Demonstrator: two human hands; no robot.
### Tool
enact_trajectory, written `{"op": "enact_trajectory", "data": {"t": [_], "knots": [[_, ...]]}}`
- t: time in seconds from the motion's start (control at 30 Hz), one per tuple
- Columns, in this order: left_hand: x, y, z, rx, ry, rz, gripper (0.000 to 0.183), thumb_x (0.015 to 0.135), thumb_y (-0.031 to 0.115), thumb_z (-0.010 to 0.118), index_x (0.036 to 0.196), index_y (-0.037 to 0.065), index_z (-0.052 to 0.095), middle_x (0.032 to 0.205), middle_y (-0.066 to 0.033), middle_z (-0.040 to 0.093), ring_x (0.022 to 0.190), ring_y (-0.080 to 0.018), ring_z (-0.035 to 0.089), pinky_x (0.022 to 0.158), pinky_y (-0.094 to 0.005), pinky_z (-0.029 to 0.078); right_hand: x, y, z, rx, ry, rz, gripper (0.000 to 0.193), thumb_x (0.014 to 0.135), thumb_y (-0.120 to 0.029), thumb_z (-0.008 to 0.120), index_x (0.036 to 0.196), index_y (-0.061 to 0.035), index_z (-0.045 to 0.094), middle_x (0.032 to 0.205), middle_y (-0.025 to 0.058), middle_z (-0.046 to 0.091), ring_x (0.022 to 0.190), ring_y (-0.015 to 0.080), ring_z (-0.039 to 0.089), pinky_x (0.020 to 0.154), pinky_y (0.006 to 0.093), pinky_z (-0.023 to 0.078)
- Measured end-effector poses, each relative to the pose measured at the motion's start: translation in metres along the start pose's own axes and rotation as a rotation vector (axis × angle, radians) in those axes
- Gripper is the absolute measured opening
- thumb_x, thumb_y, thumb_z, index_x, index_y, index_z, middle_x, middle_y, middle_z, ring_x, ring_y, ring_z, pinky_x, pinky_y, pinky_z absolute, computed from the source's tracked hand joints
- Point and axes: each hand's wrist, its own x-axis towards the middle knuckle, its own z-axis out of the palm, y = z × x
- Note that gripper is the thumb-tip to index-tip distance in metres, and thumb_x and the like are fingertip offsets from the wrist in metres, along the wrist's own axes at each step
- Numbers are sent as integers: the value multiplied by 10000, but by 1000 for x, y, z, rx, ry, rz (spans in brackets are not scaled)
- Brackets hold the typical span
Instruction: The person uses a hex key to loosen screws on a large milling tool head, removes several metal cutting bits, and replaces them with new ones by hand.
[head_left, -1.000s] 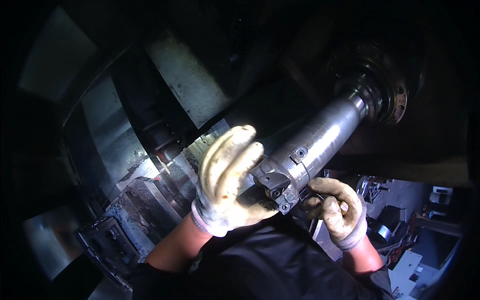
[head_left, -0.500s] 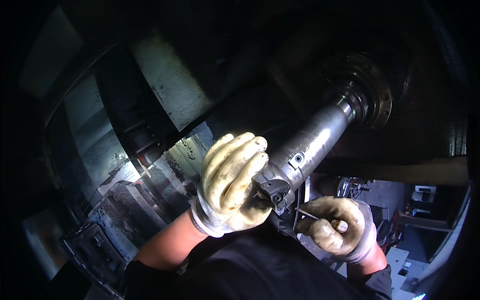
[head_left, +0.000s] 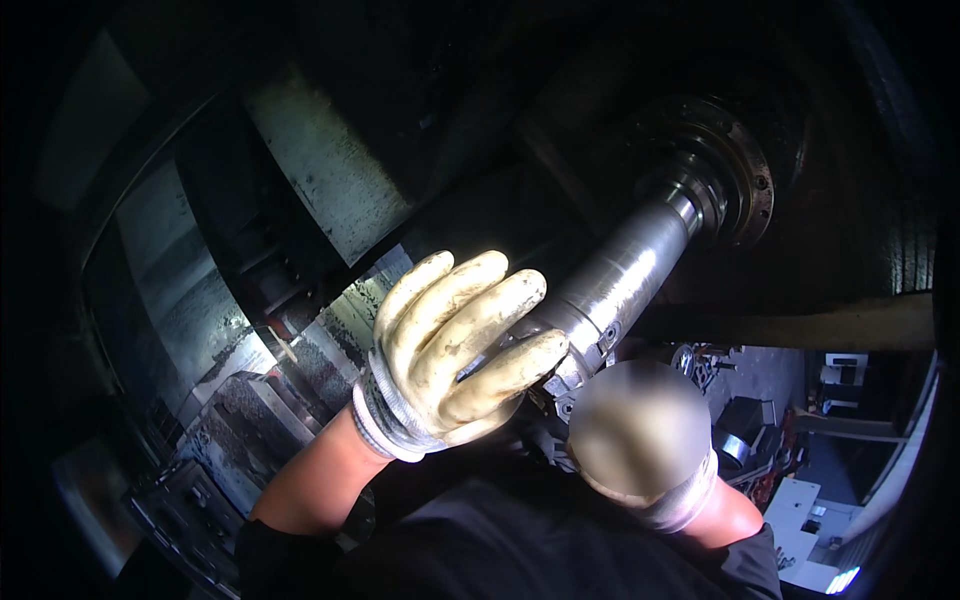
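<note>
A thick steel cutter bar (head_left: 622,272) slants down from a round machine spindle flange (head_left: 748,185) toward me. At its near end is a cutting head (head_left: 567,388) with screws, partly covered by my gloves. My left hand (head_left: 465,350), in a soiled cream glove, is open with fingers stretched and apart beside the head. Its lowest finger overlaps the head; whether it touches I cannot tell. Close against the head's right side is my gloved right hand (head_left: 640,435). A blur covers its fingers, so what it holds is hidden.
Worn metal covers (head_left: 325,165) and a chip-strewn machine bed (head_left: 285,395) lie to the left. A dark slotted block (head_left: 185,515) is at the lower left. On the right, beyond a beam (head_left: 830,325), are workshop items and a white panel (head_left: 795,515).
My right hand, which held a thin-shafted tool with a yellowish handle, has moved left and up to the cutting head. The left hand's fingers have spread. The bar has turned, shifting its screw.
</note>
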Motion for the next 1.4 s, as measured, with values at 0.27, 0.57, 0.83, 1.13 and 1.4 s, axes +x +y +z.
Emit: {"op": "enact_trajectory", "data": {"t": [0.27, 0.57, 0.83, 1.13, 1.4], "knots": [[-7, -7, 10, -131, 124, -24, 653, 839, 240, 696, 1487, 243, 613, 1460, -161, 647, 1294, -383, 639, 1115, -550, 480, -30, 35, 41, 16, 29, -87, 304, 913, -190, 788, 1165, -25, 748, 1124, 147, 729, 996, 349, 722, 841, 442, 590], [-13, -15, 0, -121, 47, -32, 885, 644, 269, 863, 1442, 22, 569, 1384, -253, 657, 1228, -461, 669, 1067, -582, 529, -29, 29, 34, -118, 84, -143, 336, 858, -128, 795, 1180, -46, 745, 1168, 129, 728, 1027, 324, 718, 866, 435, 585], [-12, -11, -2, -201, -51, -172, 779, 562, 222, 854, 1286, -12, 683, 1346, -254, 686, 1250, -429, 663, 1106, -548, 494, -26, 15, 26, -205, 19, -40, 331, 938, -247, 757, 1184, -26, 743, 1159, 142, 736, 1028, 318, 725, 894, 427, 584], [-10, -11, -1, -236, -60, -183, 802, 571, 231, 850, 1318, 0, 669, 1364, -241, 684, 1264, -440, 659, 1125, -560, 483, -27, -10, 19, -343, -55, 78, 575, 812, -221, 781, 1357, -77, 670, 1292, 139, 676, 1181, 307, 680, 980, 425, 560], [-6, -13, 2, -340, -41, -176, 807, 580, 239, 849, 1319, -11, 644, 1349, -252, 686, 1230, -453, 672, 1096, -567, 509, -22, -16, 14, -359, -125, 57, 482, 831, -210, 753, 1284, -56, 697, 1180, 159, 685, 1072, 326, 692, 879, 426, 561]]}}
